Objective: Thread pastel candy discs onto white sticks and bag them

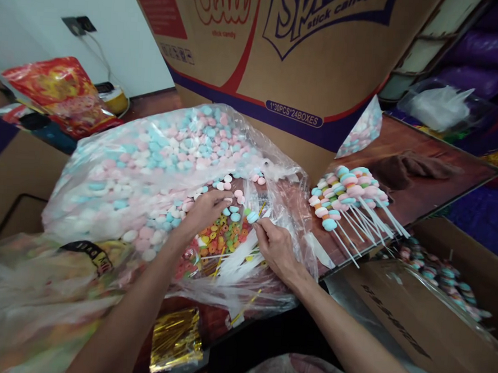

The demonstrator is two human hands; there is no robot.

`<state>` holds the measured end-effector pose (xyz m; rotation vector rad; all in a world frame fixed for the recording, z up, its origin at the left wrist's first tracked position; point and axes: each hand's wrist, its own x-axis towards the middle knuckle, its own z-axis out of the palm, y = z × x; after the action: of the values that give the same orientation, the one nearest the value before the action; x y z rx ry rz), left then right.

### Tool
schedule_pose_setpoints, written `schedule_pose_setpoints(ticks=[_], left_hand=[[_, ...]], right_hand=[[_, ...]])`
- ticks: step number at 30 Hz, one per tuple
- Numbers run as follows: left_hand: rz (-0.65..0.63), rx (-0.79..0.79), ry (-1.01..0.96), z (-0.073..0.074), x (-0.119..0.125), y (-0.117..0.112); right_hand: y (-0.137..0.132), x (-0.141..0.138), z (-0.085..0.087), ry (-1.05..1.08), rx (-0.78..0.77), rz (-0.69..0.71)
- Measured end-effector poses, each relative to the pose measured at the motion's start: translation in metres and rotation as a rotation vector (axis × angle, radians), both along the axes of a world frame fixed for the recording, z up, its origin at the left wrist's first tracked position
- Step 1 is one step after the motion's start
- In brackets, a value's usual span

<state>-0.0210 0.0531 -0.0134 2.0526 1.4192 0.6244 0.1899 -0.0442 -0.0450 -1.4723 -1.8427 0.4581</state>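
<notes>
My right hand (274, 244) is closed in a pinch on a candy stick, with a blue-and-white marshmallow (252, 217) and a green gummy ring (247, 211) at its fingertips. The stick itself is mostly hidden by the fingers. My left hand (207, 209) reaches over the loose sweets, its fingertips pinched at a pink marshmallow (228, 200). Between the hands lie orange, yellow and green gummy rings (224, 235) and a bundle of white sticks (238, 264). A large clear bag of pastel marshmallows (150, 152) spreads behind and left of my left hand.
Finished-looking marshmallow skewers (354, 193) lie piled on the table's right side. A big cardboard carton (246, 90) stands behind. Gold twist ties (176, 339) lie at the front edge. An open box (418, 309) with more skewers sits lower right; a red packet (64, 93) is back left.
</notes>
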Motion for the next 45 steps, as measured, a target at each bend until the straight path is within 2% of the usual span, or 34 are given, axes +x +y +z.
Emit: schedule_pose_setpoints(ticks=[3, 10, 14, 17, 21, 25, 31, 35, 41, 45], left_hand=[[-0.002, 0.053, 0.019, 0.0, -0.001, -0.003], [0.193, 0.079, 0.045, -0.005, 0.002, -0.003], [0.215, 0.106, 0.006, -0.009, 0.008, 0.001], [0.193, 0.049, -0.086, -0.013, 0.012, 0.005], [0.161, -0.096, -0.334, -0.014, 0.012, 0.004], [0.176, -0.13, -0.423, -0.013, 0.011, 0.0], [0.244, -0.21, -0.632, 0.0, 0.018, -0.009], [0.229, -0.275, -0.742, 0.011, 0.023, -0.023], [0.247, -0.207, -0.856, 0.012, 0.03, -0.041], [0.301, -0.172, -0.832, 0.01, 0.035, -0.045]], right_hand=[[0.0, 0.0, 0.0, -0.006, -0.004, -0.004], [0.0, 0.0, 0.001, 0.007, -0.015, 0.01], [0.0, 0.001, 0.001, 0.011, -0.017, 0.01], [-0.001, 0.001, 0.001, -0.003, -0.016, 0.006], [0.0, 0.001, 0.001, 0.0, -0.02, 0.007], [0.0, 0.001, 0.001, 0.031, -0.001, 0.012], [-0.002, 0.001, 0.006, 0.163, 0.002, 0.036], [-0.003, 0.001, 0.008, 0.249, 0.011, 0.087], [-0.003, 0.001, 0.003, 0.28, 0.032, 0.165], [-0.004, 0.0, 0.002, 0.281, 0.026, 0.185]])
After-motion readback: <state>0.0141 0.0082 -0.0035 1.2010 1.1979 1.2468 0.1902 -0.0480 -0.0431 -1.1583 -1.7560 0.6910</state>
